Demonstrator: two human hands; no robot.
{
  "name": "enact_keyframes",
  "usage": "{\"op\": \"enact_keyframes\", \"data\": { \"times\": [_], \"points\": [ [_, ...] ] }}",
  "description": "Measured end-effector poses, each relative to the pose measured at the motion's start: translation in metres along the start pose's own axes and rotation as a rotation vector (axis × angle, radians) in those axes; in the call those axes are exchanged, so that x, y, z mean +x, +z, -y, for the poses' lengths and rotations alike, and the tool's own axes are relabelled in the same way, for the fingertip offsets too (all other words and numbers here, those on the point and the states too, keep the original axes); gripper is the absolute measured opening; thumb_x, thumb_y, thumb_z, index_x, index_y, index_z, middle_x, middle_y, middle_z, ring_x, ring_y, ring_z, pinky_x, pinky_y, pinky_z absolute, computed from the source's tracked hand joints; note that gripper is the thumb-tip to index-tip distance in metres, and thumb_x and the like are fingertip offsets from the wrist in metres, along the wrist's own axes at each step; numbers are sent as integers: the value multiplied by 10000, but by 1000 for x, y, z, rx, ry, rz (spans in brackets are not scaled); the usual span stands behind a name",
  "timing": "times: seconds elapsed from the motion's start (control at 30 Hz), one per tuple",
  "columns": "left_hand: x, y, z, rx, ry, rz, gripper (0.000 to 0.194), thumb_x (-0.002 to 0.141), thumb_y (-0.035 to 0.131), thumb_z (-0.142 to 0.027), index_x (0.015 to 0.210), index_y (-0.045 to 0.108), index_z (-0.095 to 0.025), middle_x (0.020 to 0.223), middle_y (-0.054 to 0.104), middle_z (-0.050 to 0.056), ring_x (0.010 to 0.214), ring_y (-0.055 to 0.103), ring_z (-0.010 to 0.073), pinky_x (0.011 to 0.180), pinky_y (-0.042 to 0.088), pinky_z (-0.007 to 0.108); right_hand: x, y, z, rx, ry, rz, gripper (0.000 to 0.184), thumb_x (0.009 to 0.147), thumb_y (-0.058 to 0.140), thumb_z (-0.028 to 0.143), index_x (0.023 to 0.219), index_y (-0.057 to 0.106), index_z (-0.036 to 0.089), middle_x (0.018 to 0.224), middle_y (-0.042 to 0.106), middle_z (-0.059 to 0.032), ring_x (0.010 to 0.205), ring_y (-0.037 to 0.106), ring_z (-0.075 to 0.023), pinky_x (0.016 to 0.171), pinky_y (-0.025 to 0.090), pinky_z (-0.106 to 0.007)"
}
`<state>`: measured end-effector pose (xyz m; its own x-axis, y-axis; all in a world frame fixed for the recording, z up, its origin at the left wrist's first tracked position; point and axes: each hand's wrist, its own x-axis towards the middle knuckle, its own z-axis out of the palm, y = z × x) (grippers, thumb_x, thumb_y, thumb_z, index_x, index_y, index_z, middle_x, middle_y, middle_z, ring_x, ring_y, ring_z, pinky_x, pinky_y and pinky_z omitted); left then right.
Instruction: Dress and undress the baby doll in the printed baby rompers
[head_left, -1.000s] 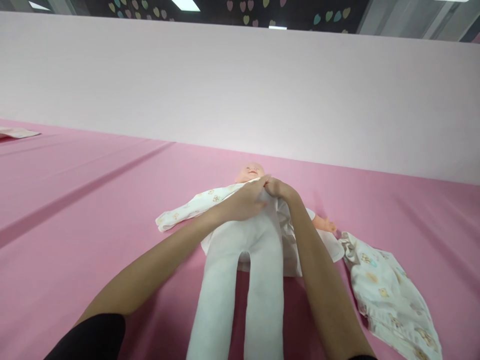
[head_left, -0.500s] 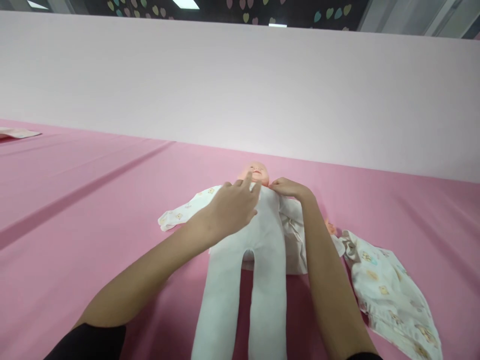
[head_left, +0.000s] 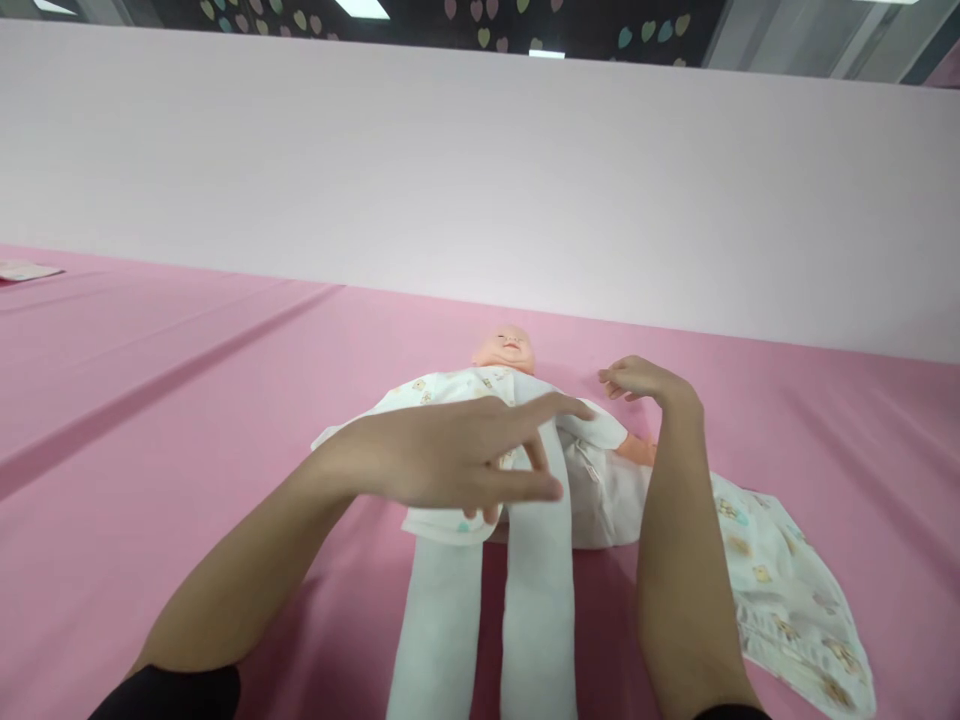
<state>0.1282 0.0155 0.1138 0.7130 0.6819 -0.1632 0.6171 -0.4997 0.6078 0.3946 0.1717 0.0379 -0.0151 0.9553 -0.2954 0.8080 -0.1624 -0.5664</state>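
The left hand [head_left: 457, 455] hangs over the middle of a bald, pale-pink doll [head_left: 506, 347] that lies face up, head farthest away. Its back faces up and its fingers are spread: one stretches straight toward the right, another juts out lower down, and the remaining tips show curled beneath the palm. Whether it touches the cloth cannot be told. The left forearm slants up from the lower left corner, with a black sleeve [head_left: 172, 692] at the elbow.

The right hand [head_left: 637, 380] is beside the doll's shoulder, apart from it, above a smooth pink surface [head_left: 202, 440]. The wrist is bent so that the hand points left, its fingers loosely curved with the tips a little apart. The right forearm rises steeply and hides the end of the doll's bare arm [head_left: 636, 449].

The doll has on a white cloth shirt with small bear prints [head_left: 454, 383]; one front panel lies across the top of a plain white two-legged garment [head_left: 538, 610], while the other side spreads open toward the right forearm. Beyond that forearm lies a crumpled white cloth garment with animal prints [head_left: 799, 590].
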Motion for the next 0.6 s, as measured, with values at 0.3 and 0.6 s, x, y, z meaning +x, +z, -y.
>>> {"op": "enact_keyframes", "data": {
  "times": [0.3,0.6],
  "points": [
    [82,75,36,507,249,-395,508,890,416,-293,1357,267,-160,1199,540,116,1108,497,233,919,385,364,-25,-22,-8,54,48,-111,177,822,478,208,941,566,109,1006,641,-140,916,614,-203,807,487,-342],
    [93,91,49,752,292,-336,310,898,376,-327,828,634,-170,783,659,37,840,582,174,1004,280,379,-49,-35,-6,75,-47,-207,259,769,468,172,1006,570,146,981,646,-111,943,596,-210,836,459,-365]
  ]
}}
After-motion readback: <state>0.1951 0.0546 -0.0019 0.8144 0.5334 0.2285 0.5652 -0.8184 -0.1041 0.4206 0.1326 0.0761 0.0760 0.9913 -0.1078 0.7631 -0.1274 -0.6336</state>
